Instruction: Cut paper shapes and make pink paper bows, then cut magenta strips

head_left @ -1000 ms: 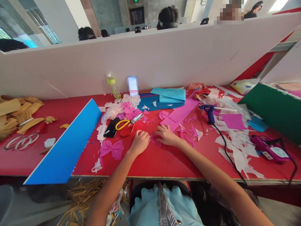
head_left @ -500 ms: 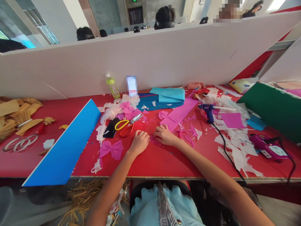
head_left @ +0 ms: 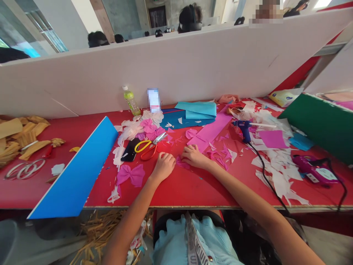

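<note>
A small pink crepe paper piece (head_left: 183, 163) lies between my two hands, low over the red table. My left hand (head_left: 164, 164) is closed at its left edge with the fingers curled; its thumb is hidden. From the right, my right hand (head_left: 194, 156) pinches the same piece, fingers bent over its upper side. Just beyond my left hand rest scissors (head_left: 149, 148) with one yellow and one red handle, blades apart. A pink paper bow shape (head_left: 131, 175) lies to the left. Pink petal shapes (head_left: 150, 127) and a long pink strip (head_left: 211, 132) lie farther back.
A slanted blue board (head_left: 79, 173) stands at left, a green board (head_left: 322, 125) at right. A blue glue gun (head_left: 244, 129) with its cord and a purple tool (head_left: 314, 170) lie among white scraps. A bottle (head_left: 131, 101) and a phone (head_left: 153, 100) stand by the partition.
My right hand has shifted very slightly, and more of the pink piece shows between the hands. My left hand stays almost in place. The view has tilted a little.
</note>
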Tool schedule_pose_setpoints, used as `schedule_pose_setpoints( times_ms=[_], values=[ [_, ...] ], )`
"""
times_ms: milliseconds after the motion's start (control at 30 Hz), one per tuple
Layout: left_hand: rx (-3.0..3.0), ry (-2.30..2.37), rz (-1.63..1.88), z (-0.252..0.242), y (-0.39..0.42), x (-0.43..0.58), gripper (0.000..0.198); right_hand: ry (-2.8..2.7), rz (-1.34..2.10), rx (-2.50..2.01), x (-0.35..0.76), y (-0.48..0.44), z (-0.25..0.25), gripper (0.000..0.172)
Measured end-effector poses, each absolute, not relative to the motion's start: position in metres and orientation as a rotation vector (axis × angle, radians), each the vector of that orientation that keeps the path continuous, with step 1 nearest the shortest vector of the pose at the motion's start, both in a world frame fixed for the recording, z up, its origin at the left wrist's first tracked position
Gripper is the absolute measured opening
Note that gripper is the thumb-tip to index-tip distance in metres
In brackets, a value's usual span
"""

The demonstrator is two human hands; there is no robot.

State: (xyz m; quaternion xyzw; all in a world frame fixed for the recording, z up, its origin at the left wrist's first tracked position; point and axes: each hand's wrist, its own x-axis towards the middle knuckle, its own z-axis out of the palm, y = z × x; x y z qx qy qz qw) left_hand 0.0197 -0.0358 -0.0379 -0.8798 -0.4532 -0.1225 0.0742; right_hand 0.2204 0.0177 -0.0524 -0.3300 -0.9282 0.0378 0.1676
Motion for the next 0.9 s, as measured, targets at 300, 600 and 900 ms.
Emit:
schedule_pose_setpoints(
  times_ms=[300,600,900],
  values=[
    [-2.641,-1.388,-0.368,-0.037,-0.036,0.02,0.012,-2.641,0.082,-0.942,0.229,0.022,-0.053,0.016],
    [-2.654,-1.411,-0.395,-0.04,-0.035,0.019,0.011,-2.633,0.048,-0.885,0.233,0.022,-0.055,0.022],
    [-2.645,-1.424,-0.416,-0.041,-0.035,0.019,0.012,-2.609,0.063,-0.888,0.236,0.023,-0.057,0.023]
  ],
)
